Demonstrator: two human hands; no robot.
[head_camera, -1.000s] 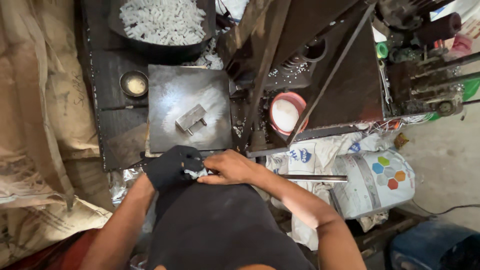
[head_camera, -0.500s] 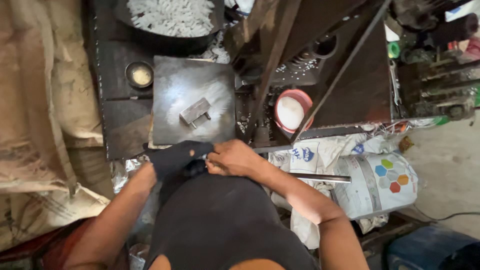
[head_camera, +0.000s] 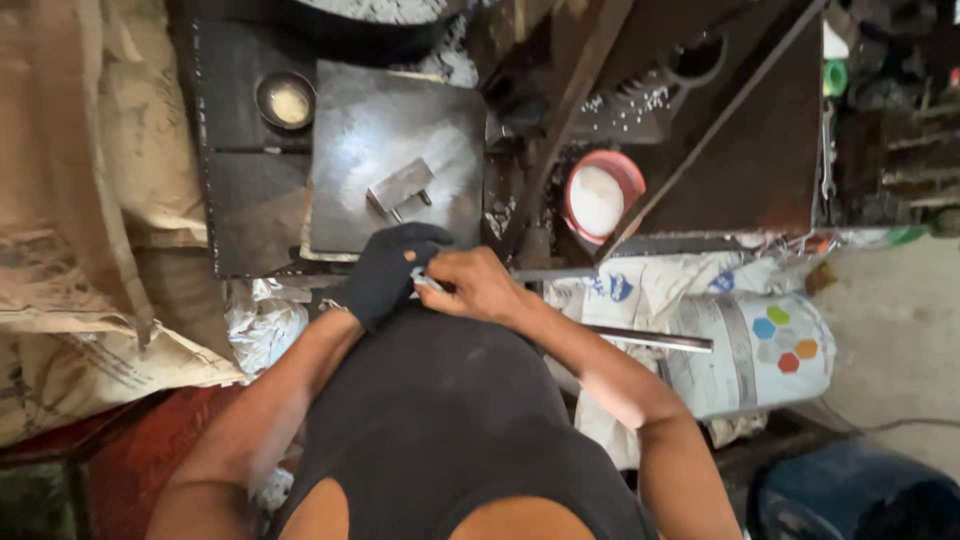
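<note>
Black glove (head_camera: 388, 274), black sleeveless top (head_camera: 440, 420), bare arms

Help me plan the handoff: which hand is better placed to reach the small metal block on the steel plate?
Probably the left. The gloved left hand sits right below the metal block at the edge of the steel plate; the bare right hand is farther off, pinching a small shiny piece.

Gloved left hand (head_camera: 385, 275) and bare right hand (head_camera: 478, 285) meet over a small pale piece (head_camera: 425, 283), pinched between them, just below the steel plate (head_camera: 400, 130) carrying a metal block (head_camera: 400, 188).
</note>
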